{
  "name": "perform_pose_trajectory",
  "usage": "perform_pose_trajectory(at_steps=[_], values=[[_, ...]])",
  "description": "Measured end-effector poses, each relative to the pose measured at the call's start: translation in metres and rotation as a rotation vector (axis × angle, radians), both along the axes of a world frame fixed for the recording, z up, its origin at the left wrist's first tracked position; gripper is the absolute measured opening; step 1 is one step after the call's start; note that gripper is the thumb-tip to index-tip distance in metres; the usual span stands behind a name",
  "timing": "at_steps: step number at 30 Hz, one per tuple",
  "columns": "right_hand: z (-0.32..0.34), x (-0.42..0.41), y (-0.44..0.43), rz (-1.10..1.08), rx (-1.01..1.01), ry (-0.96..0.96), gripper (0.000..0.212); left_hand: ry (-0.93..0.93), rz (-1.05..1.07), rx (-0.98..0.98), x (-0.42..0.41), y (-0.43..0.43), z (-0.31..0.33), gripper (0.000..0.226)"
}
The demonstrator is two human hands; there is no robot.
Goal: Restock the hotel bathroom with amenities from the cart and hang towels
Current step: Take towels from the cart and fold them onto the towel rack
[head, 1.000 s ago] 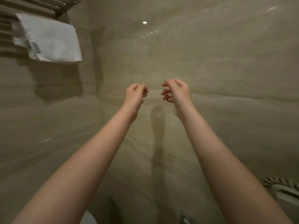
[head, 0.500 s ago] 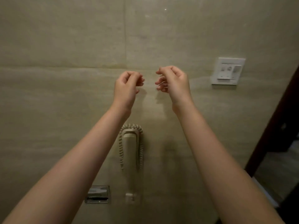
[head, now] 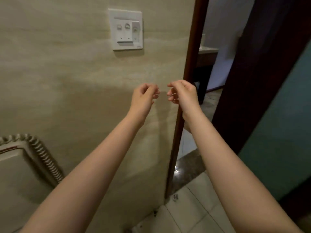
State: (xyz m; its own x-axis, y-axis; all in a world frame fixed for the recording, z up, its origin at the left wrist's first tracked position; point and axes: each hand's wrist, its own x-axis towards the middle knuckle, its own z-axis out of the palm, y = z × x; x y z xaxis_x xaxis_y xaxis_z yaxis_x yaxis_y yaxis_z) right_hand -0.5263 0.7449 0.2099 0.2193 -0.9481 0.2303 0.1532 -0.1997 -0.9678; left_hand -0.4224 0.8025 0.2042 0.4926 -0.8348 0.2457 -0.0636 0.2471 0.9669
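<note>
Both of my arms reach forward at chest height in front of a beige stone wall (head: pixel 67 81). My left hand (head: pixel 143 98) has loosely curled fingers and holds nothing. My right hand (head: pixel 183 94) is a few centimetres to its right, fingers also loosely curled and empty, in front of the dark door frame (head: pixel 193 64). No towel, cart or amenity is in view.
A white switch plate (head: pixel 126 29) is on the wall above my hands. A wall phone with a coiled cord (head: pixel 43 158) sits at lower left. The open doorway (head: pixel 212 81) at right leads to another room. A teal surface (head: pixel 277 132) fills the far right. Pale floor tiles (head: pixel 185 212) lie below.
The view has swung right: the towel on the rack left the frame, the phone and switch plate slid left, and the doorway appeared. My hands kept the same pose.
</note>
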Motion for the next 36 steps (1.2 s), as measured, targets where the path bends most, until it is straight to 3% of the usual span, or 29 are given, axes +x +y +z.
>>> perform_pose_trajectory(at_steps=[11, 22, 27, 36], values=[[-0.104, -0.099, -0.137, -0.232, 0.258, 0.22, 0.014, -0.05, -0.224, 0.286, -0.074, -0.165, -0.098, 0.022], [-0.161, -0.182, -0.36, -0.102, 0.404, 0.398, 0.01, 0.054, -0.15, 0.484, -0.164, -0.374, -0.141, 0.011], [-0.168, -0.179, -0.449, 0.01, 0.406, 0.459, 0.014, 0.119, -0.071, 0.548, -0.164, -0.459, -0.156, 0.034], [-0.189, -0.094, -0.613, 0.216, 0.32, 0.61, 0.013, 0.27, 0.125, 0.579, -0.086, -0.619, -0.196, 0.015]])
